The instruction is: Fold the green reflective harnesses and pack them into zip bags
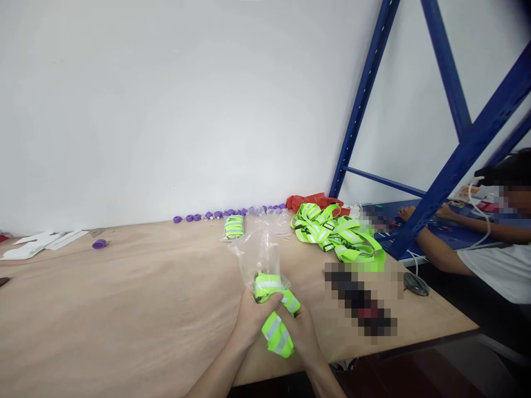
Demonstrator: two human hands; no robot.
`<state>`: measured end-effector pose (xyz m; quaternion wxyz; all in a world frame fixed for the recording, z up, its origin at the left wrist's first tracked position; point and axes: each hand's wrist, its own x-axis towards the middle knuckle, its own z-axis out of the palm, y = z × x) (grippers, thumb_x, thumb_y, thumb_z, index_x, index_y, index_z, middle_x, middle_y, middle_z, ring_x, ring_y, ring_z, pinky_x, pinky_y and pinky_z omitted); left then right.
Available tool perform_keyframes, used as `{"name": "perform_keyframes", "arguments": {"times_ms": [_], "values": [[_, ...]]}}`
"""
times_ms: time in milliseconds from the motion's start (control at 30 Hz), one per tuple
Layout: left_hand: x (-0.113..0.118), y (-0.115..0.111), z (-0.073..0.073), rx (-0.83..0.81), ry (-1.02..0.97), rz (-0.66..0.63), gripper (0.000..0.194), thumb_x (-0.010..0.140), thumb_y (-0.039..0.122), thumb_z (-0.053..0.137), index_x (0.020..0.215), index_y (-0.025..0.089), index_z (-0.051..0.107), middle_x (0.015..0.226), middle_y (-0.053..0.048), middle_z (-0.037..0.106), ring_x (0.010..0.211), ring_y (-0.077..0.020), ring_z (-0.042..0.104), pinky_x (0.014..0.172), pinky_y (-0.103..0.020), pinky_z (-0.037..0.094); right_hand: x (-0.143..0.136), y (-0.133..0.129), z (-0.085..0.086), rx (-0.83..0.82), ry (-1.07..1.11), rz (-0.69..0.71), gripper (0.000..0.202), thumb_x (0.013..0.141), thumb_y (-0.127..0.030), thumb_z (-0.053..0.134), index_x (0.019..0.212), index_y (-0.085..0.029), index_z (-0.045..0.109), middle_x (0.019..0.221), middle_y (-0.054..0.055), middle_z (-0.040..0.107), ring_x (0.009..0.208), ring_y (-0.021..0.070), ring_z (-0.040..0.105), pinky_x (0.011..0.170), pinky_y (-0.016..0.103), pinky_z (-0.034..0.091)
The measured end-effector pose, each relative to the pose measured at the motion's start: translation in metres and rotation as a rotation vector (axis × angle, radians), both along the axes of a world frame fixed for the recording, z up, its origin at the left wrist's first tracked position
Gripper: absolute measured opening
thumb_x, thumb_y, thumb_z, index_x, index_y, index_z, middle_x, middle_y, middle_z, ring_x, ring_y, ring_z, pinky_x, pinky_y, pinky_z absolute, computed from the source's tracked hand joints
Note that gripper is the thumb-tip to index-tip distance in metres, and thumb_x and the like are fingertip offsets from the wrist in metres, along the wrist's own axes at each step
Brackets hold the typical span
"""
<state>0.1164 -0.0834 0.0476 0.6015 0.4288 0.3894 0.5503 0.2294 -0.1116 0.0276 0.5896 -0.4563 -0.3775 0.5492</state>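
Note:
Near the front edge of the table, both hands are closed around a neon-green reflective strap (272,326) with silver bands. Its upper part sits inside the mouth of a clear plastic bag (259,260), while folded lengths hang out below. My left hand (250,316) grips the bag's edge and the strap from the left, thumb across the front. From the right, my right hand (305,331) pinches the strap; some of its fingers are hidden. Beyond them lies a bagged, folded green strap (234,227).
A tangled pile of green straps (327,235) lies at right before a red bag (311,200). Purple rolled items (215,214) line the wall. White papers (37,243) lie left. Blue metal posts (468,149) rise at right, where another person's arm (440,249) rests.

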Motion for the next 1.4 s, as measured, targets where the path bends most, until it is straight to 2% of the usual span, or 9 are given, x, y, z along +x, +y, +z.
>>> {"name": "perform_keyframes", "arguments": {"times_ms": [333,433,533,667,767,933,1200,1300,1400], "values": [[0.002,-0.015,-0.009,-0.184,-0.243,0.126,0.046,0.065,0.042,0.088,0.093,0.011,0.071,0.087,-0.012,0.077,0.081,-0.0286,0.074,0.073,-0.035,0.058,-0.007,0.021,0.025,0.026,-0.243,0.018,0.026,0.066,-0.036,0.079,0.077,-0.015,0.069,0.068,0.001,0.066,0.065,0.0175,0.057,0.057,0.025,0.048],[0.004,-0.009,-0.003,-0.192,-0.362,0.195,0.049,0.062,0.041,0.090,0.095,0.012,0.069,0.085,-0.010,0.077,0.077,-0.0278,0.074,0.071,-0.034,0.058,-0.016,0.025,0.022,0.091,-0.179,-0.149,0.034,0.064,-0.036,0.082,0.084,-0.020,0.060,0.072,-0.003,0.064,0.067,0.0164,0.058,0.059,0.024,0.049],[0.004,0.003,0.005,-0.196,-0.403,0.246,0.049,0.059,0.040,0.091,0.092,0.013,0.068,0.080,-0.007,0.076,0.070,-0.0252,0.074,0.066,-0.032,0.058,-0.023,0.021,0.011,0.140,-0.005,-0.254,0.034,0.076,-0.047,0.074,0.090,-0.022,0.054,0.076,-0.003,0.062,0.068,0.0160,0.060,0.061,0.024,0.051],[0.004,0.015,0.014,-0.139,-0.392,0.329,0.048,0.062,0.043,0.089,0.093,0.015,0.066,0.076,-0.003,0.075,0.062,-0.0205,0.072,0.060,-0.028,0.056,-0.029,0.007,-0.006,0.210,0.046,-0.255,0.052,0.079,-0.058,0.069,0.115,-0.021,0.060,0.110,0.008,0.069,0.096,0.0242,0.067,0.077,0.031,0.055],[0.006,0.016,0.018,-0.065,-0.332,0.247,0.046,0.063,0.043,0.088,0.092,0.014,0.068,0.080,-0.006,0.076,0.067,-0.0216,0.072,0.062,-0.028,0.056,-0.028,0.002,-0.006,0.211,-0.060,-0.286,0.064,0.068,-0.049,0.082,0.120,-0.020,0.060,0.115,0.010,0.071,0.101,0.0275,0.067,0.081,0.033,0.056],[0.002,0.008,0.018,0.058,-0.205,0.031,0.041,0.069,0.044,0.084,0.092,0.011,0.073,0.087,-0.010,0.076,0.078,-0.0258,0.072,0.070,-0.032,0.057,-0.026,0.006,0.013,0.190,-0.050,-0.336,0.052,0.073,-0.047,0.078,0.115,-0.020,0.065,0.098,0.009,0.074,0.092,0.0280,0.069,0.075,0.035,0.058],[-0.028,0.018,0.043,0.125,0.008,-0.061,0.039,0.068,0.042,0.085,0.091,0.014,0.073,0.087,-0.007,0.074,0.081,-0.0252,0.069,0.074,-0.032,0.054,-0.016,0.008,0.017,0.169,0.064,-0.056,0.050,0.072,-0.041,0.081,0.115,-0.020,0.068,0.101,0.007,0.076,0.092,0.0262,0.070,0.079,0.034,0.058],[-0.034,0.023,0.055,0.140,0.035,-0.111,0.040,0.073,0.048,0.080,0.092,0.014,0.073,0.090,-0.008,0.074,0.084,-0.0256,0.068,0.075,-0.031,0.054,-0.013,0.011,0.019,0.187,0.056,-0.029,0.054,0.072,-0.040,0.081,0.120,-0.020,0.066,0.107,0.008,0.075,0.096,0.0268,0.070,0.082,0.036,0.057],[-0.031,0.026,0.057,0.130,-0.038,-0.022,0.043,0.075,0.052,0.077,0.093,0.013,0.073,0.088,-0.008,0.074,0.082,-0.0250,0.068,0.074,-0.031,0.053,-0.016,0.010,0.023,0.226,0.029,-0.068,0.070,0.070,-0.036,0.082,0.134,-0.024,0.057,0.125,0.008,0.068,0.111,0.0276,0.065,0.090,0.037,0.056]]}}
